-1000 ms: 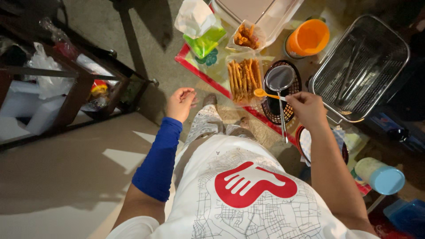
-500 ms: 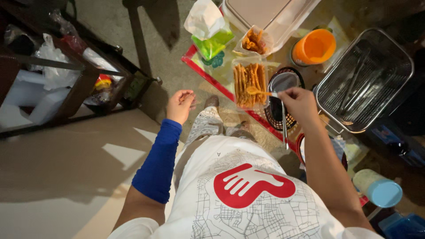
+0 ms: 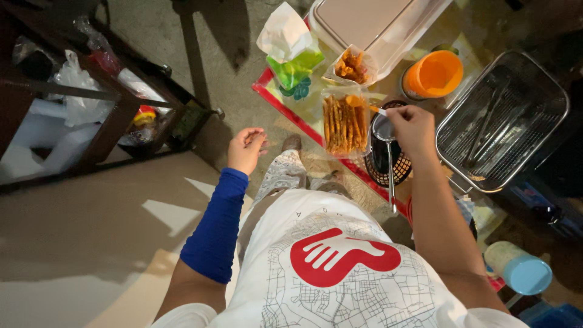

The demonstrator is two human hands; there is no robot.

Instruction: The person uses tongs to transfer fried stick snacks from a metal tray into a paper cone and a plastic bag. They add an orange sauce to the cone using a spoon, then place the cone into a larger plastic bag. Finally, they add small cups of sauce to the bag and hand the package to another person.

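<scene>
Forward now, right hand (image 3: 413, 127) fingers pinch an orange spoon (image 3: 358, 102) over fried sticks (image 3: 344, 124); left hand (image 3: 246, 149) curls empty beside.

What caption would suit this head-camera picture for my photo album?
Right hand holds an orange spoon over a tray of fried sticks; left hand hangs empty beside a wire basket and orange cup.
</scene>
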